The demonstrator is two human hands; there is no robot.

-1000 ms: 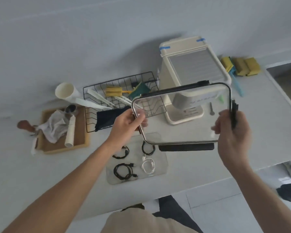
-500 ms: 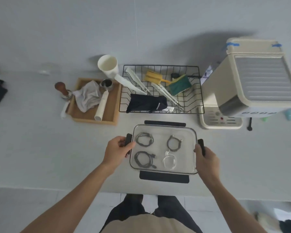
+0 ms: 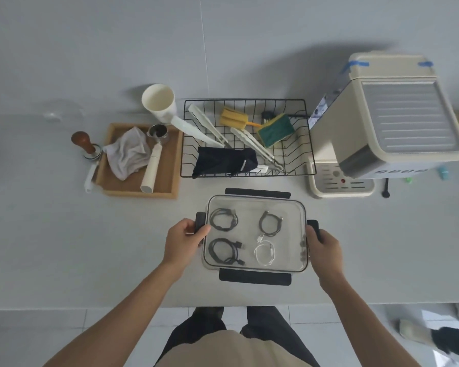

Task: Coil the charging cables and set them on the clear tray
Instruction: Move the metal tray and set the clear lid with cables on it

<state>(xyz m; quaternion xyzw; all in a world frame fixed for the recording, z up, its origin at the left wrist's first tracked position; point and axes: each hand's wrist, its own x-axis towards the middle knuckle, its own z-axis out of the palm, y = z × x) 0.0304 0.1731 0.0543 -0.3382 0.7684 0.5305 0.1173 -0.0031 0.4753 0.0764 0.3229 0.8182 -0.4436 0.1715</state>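
A clear lid [image 3: 255, 205] with black clasps lies flat over the clear tray on the counter in front of me. Coiled charging cables show through it: a black coil [image 3: 224, 219] at the far left, another black coil [image 3: 270, 223] at the far right, a third black coil [image 3: 224, 251] at the near left, and a white coil [image 3: 264, 252] at the near right. My left hand [image 3: 182, 241] grips the lid's left clasp [image 3: 200, 223]. My right hand [image 3: 326, 247] grips the right clasp [image 3: 314, 229].
Behind the tray stands a black wire rack [image 3: 247, 139] with sponges, tongs and a dark cloth. A wooden tray [image 3: 170, 165] with a rag and portafilter sits at the left, beside a tamper [image 3: 84, 143] and a cup [image 3: 159, 102]. A cream coffee machine [image 3: 390, 123] stands at the right.
The lid, held tilted in the air a second ago, has come down flat over the tray of cables. Both hands now sit on its side clasps. My view has shifted left.
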